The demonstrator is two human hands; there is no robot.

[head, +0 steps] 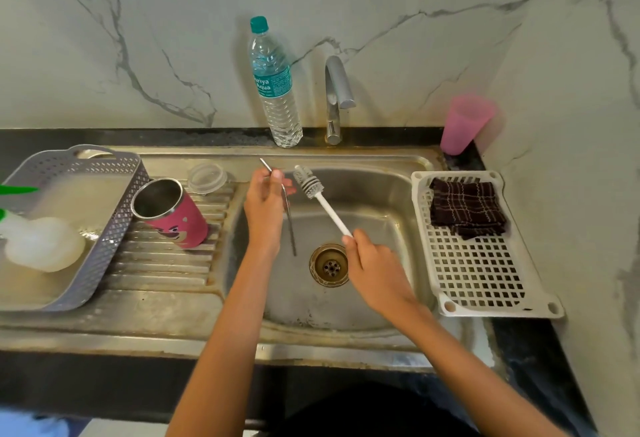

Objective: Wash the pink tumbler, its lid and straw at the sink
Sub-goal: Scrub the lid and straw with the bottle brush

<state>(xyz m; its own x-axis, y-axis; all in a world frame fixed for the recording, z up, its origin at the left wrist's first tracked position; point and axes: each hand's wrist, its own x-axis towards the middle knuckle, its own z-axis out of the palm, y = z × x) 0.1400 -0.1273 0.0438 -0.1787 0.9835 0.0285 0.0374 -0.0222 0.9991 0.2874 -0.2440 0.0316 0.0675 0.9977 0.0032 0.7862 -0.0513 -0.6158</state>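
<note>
Straw stage: my left hand (265, 204) pinches the metal straw (291, 228) over the sink (381, 194). My right hand (374, 270) grips the brush (308, 183). Pink tumbler (173, 213) and lid (207, 178) rest on the drainboard; whether they are washed I cannot tell.

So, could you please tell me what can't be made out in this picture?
All in the head view:
- The green object: cut off by the left edge.
- The white object in the grey basket: blurred.
- The straw: partly hidden by the left hand.
- The brush: its handle end is inside the right hand.
- The tumbler: its inside is too dark to judge.
</note>
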